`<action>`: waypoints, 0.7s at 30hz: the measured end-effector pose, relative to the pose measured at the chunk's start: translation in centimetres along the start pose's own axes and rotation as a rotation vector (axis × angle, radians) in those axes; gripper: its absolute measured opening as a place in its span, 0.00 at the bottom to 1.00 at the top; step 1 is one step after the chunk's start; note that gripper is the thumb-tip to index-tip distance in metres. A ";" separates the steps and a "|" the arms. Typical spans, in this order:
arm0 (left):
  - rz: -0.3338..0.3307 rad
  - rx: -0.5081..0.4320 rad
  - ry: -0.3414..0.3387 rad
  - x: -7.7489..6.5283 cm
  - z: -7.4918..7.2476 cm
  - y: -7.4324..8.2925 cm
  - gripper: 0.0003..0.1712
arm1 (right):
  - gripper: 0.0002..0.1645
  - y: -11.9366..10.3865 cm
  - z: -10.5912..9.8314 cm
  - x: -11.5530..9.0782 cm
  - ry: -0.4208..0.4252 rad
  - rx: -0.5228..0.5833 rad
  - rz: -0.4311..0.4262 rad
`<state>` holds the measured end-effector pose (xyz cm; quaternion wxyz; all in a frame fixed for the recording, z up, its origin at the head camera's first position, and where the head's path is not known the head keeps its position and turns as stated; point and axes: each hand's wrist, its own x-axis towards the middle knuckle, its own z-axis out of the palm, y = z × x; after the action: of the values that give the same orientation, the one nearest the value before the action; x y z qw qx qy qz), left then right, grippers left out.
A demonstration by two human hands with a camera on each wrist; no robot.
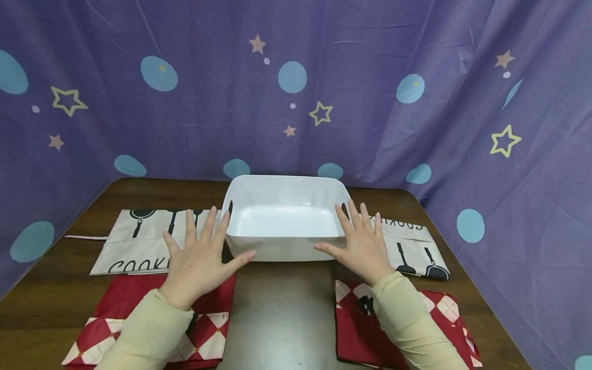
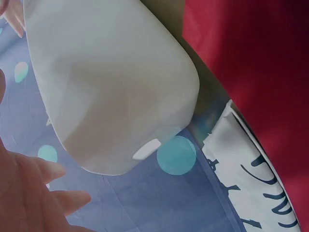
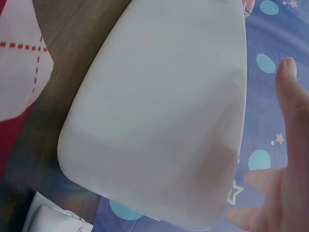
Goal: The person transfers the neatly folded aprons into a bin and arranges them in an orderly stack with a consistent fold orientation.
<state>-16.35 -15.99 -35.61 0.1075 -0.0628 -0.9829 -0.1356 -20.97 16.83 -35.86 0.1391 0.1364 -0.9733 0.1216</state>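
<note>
A white plastic bin [image 1: 287,249] with oval handle holes in its ends stands at the middle of the table, its visible floor bare. My left hand [image 1: 199,262] is spread out before its left end, palm facing forward. At the right end my right hand [image 1: 363,249] is likewise spread, fingertips overlapping the rim in the head view. Neither hand holds anything. Both wrist views show the bin's outer wall [image 2: 116,72] close up, with fingers [image 3: 294,101] of the right hand straight beside it.
Folded cream cloths printed with black cooking utensils lie left [image 1: 134,241] and right [image 1: 416,249] of the bin, the left one trailing a white tie. Nearer are folded red cloths with checkered bands, left [image 1: 215,334] and right [image 1: 358,336]. A purple curtain [image 1: 208,118] hangs behind the table.
</note>
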 end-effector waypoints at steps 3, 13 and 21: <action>0.005 0.003 -0.004 0.0 0.0 0.2 0.63 | 0.63 0.0 -0.3 0.0 0.000 -0.012 -0.008; 0.014 -0.005 0.026 -0.4 -0.1 1.5 0.62 | 0.63 0.9 -1.0 -0.3 0.012 -0.045 -0.025; 0.038 0.004 0.043 -0.7 -0.2 2.6 0.60 | 0.63 1.2 -1.9 -1.5 -0.012 -0.047 -0.032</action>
<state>-15.22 -13.63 -34.95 0.1311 -0.0782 -0.9793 -0.1327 -19.48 18.78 -34.74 0.1383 0.1496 -0.9744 0.0955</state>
